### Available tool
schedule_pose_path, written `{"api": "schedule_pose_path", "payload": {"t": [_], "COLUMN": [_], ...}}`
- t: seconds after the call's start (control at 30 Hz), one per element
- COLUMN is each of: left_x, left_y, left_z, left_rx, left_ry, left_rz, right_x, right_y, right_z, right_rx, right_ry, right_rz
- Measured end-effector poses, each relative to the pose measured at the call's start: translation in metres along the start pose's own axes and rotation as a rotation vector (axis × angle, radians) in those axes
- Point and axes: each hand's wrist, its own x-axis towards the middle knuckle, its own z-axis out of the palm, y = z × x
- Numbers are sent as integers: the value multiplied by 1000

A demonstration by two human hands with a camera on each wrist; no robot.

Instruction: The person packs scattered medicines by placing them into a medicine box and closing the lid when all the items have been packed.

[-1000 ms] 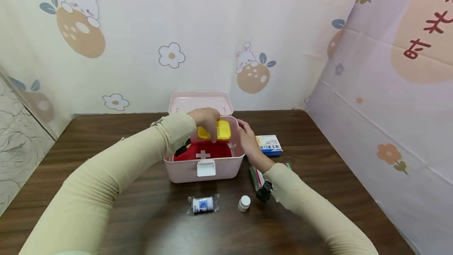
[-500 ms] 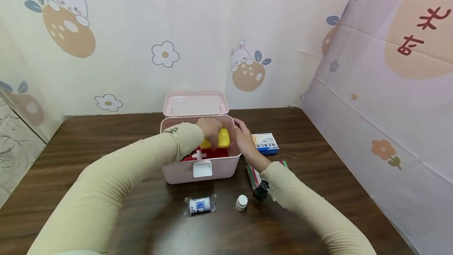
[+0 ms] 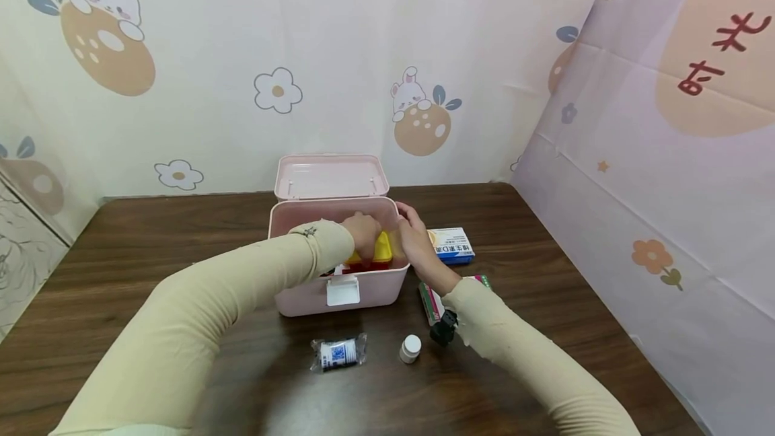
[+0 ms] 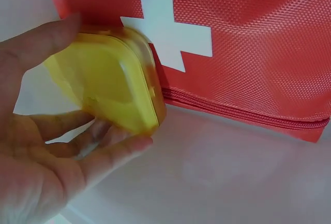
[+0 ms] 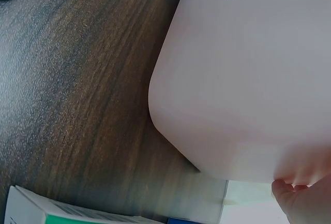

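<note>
My left hand (image 3: pixel 364 233) reaches down inside the pink medicine chest (image 3: pixel 381 288), whose lid (image 3: pixel 331 177) stands open at the back. Thumb and fingers grip a yellow plastic case (image 4: pixel 103 74) by its edges in the left wrist view. The case sits against a red first-aid pouch (image 4: pixel 248 48) with a white cross and a zip. At the chest's right end, my right hand (image 3: pixel 419 244) holds the wall at the rim. Only part of that hand (image 5: pixel 310 198) appears in the right wrist view, against the chest's pink side.
In front of the chest lie a clear-wrapped roll (image 3: pixel 339 353) and a small white bottle (image 3: pixel 410 348). To the right are a blue-and-white box (image 3: pixel 451 244) and a green-edged box (image 3: pixel 432 301), partly under the right forearm. A patterned curtain (image 3: pixel 206 52) hangs behind the table.
My left hand has gone lower into the chest, carrying the yellow case down against the red pouch. The right hand stays at the chest's right rim. The head view has shifted slightly.
</note>
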Motion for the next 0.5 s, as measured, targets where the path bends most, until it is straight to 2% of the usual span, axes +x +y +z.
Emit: {"api": "schedule_pose_path", "payload": {"t": [0.3, 0.5], "left_x": [-4, -9], "left_y": [0, 3], "left_z": [0, -3], "left_rx": [-13, 73], "left_ry": [-2, -6], "left_rz": [6, 53], "right_x": [-1, 0], "right_y": [-3, 0], "right_z": [1, 0], "right_rx": [-3, -3], "right_ry": [-2, 7], "right_rz": [-10, -2]}}
